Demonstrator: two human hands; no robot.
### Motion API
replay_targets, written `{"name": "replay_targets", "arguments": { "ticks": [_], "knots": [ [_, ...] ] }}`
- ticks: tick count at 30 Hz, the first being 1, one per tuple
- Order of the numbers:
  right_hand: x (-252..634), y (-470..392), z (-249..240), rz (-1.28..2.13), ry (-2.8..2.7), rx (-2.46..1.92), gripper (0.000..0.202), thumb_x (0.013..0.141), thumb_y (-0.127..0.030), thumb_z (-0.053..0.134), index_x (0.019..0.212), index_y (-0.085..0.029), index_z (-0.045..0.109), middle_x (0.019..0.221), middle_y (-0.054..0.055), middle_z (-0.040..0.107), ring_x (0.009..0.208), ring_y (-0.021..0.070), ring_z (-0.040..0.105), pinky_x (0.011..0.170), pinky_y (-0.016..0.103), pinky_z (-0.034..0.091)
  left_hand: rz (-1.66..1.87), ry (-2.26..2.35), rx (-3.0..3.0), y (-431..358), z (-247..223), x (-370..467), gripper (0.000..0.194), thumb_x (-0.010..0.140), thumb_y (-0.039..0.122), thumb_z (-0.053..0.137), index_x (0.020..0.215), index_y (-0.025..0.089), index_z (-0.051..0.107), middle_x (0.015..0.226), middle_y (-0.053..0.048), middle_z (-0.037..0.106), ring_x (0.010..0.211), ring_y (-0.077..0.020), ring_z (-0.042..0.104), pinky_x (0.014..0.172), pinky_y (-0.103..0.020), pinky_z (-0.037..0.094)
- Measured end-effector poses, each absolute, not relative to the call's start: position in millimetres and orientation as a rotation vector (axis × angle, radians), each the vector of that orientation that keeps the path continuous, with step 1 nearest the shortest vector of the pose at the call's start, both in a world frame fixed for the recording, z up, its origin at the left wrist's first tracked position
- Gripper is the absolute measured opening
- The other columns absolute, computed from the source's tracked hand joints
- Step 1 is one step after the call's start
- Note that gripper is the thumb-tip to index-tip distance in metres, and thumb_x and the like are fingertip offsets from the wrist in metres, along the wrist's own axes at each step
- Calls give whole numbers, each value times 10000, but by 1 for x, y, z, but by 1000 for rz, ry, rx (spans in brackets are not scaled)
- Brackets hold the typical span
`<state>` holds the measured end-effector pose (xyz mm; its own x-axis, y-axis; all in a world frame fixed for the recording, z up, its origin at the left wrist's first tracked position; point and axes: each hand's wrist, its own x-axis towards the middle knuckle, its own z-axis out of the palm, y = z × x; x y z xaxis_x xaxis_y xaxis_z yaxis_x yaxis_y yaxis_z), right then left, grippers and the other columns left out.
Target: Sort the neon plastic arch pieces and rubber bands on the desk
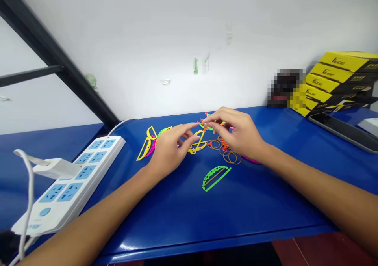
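My right hand (236, 130) is above the pile with thumb and fingertips pinched together; what is between them is too small to make out. My left hand (173, 147) reaches in from the other side, its index finger stretched toward the right fingertips and its thumb apart. Beneath the hands lie yellow toy bow parts (197, 143), small orange pieces (224, 144) and tan rubber bands (232, 157). Nearer to me rests a green toy bow (215, 177) with a band along it. Left of my left hand are a yellow bow (144, 148) and a pink part (151, 147).
A white power strip (99, 171) with a plugged-in charger (57, 168) stands at the left of the blue table (183, 218). Yellow and black boxes (330, 79) are stacked at the back right, near a dark phone-like object (345, 130). A white wall (177, 41) closes the back.
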<state>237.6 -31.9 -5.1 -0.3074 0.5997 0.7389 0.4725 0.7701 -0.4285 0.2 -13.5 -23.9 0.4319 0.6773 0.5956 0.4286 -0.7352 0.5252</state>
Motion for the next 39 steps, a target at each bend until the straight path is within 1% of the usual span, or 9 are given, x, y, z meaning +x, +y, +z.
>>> {"name": "replay_targets", "arguments": {
  "ticks": [4,9,13,18,25,28,32,36,39],
  "knots": [
    [237,-33,-7,124,-2024,-764,163,1080,-196,637,1090,-232,796,1023,67,815,900,206,731,817,360,568,1201,918,2433,-12,-26,0,351,1045,337,716,1361,196,777,916,-40,791,767,-160,713,674,-255,603],
    [237,-33,-8,118,-2043,-776,172,1083,-209,622,1100,-239,791,1024,63,816,834,189,705,758,340,561,1202,952,2531,-13,-25,-3,282,1075,346,681,1295,232,814,878,-33,768,749,-163,683,710,-279,575],
    [237,-33,-9,125,-2059,-759,177,1086,-221,619,1091,-236,795,1020,65,817,796,182,694,741,337,564,1224,964,2518,-12,-24,-3,277,1078,332,672,1296,237,812,895,-39,779,768,-172,698,722,-289,581],
    [235,-32,-14,130,-2090,-792,165,1087,-233,644,1089,-250,808,1002,54,827,793,186,710,787,339,584,1221,948,2485,-12,-25,-2,313,1082,360,670,1338,231,796,907,-39,782,779,-169,709,731,-280,598],
    [235,-32,-17,106,-2118,-766,143,1069,-177,669,1096,-226,801,1009,45,837,794,172,717,803,315,580,1242,930,2523,-13,-23,-3,243,1090,299,659,1234,205,830,946,-60,795,828,-177,709,753,-288,582],
    [234,-32,-20,124,-2121,-750,144,1054,-160,667,1085,-222,794,982,41,833,775,172,711,804,326,585,1284,908,2548,-13,-21,-3,248,1090,273,654,1249,228,838,943,-53,789,816,-175,696,775,-293,571],
    [232,-31,-24,196,-2170,-744,156,1045,-167,646,1047,-246,781,955,23,826,755,174,701,838,353,597,1291,896,2558,-13,-20,-3,291,1098,230,622,1294,242,837,894,-37,731,781,-160,661,738,-272,540],
    [230,-31,-25,249,-2203,-733,135,1046,-168,647,1012,-215,768,953,32,825,741,160,685,811,328,575,1324,951,2529,-13,-21,-3,327,1094,243,628,1371,224,801,892,-36,715,785,-164,640,728,-276,526],
    [230,-31,-25,296,-2223,-721,139,1034,-132,638,1016,-197,761,946,32,819,735,151,674,780,307,550,1342,997,2420,-13,-22,-2,296,1082,279,648,1305,207,827,924,-50,749,815,-173,662,743,-282,541]
  ]
}}
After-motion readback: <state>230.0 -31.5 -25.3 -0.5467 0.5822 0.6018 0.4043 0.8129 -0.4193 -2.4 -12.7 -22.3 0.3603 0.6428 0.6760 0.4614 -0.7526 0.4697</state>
